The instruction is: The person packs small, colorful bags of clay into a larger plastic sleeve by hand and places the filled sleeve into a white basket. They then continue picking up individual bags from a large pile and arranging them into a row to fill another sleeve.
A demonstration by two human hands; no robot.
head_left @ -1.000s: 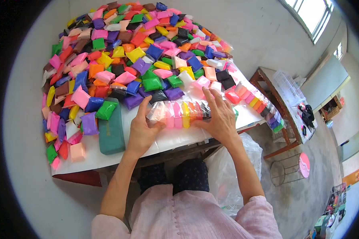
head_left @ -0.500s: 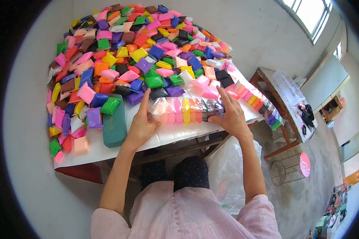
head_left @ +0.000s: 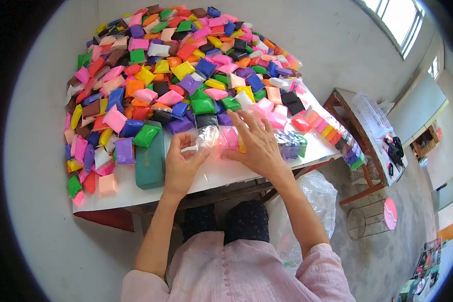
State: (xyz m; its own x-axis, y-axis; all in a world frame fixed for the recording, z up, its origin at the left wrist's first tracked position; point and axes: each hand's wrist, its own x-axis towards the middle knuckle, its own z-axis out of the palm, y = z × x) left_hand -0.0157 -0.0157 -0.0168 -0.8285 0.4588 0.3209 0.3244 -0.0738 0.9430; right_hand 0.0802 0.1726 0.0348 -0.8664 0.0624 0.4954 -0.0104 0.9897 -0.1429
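A clear plastic bag (head_left: 292,144) holds a row of small coloured packets and lies along the table's front edge. My right hand (head_left: 260,148) reaches over its middle, thumb on the near side and fingers on the far side, hiding several packets. At the bag's left end, the curled fingers and thumb of my left hand (head_left: 180,163) are around the loose clear film. Just left of that hand is a dark green box (head_left: 150,163), with a green packet (head_left: 147,136) resting on its top.
A large heap of coloured packets (head_left: 186,65) covers the back and left of the white-topped table (head_left: 211,176). Another filled row of packets (head_left: 334,136) lies at the right corner. Beyond stand a side table (head_left: 360,146) and a wire stool (head_left: 372,219); a plastic sack (head_left: 307,206) hangs below.
My right hand has slid left from the bag's right end to its middle, uncovering purple and green packets there. My left hand has curled its fingers at the left end.
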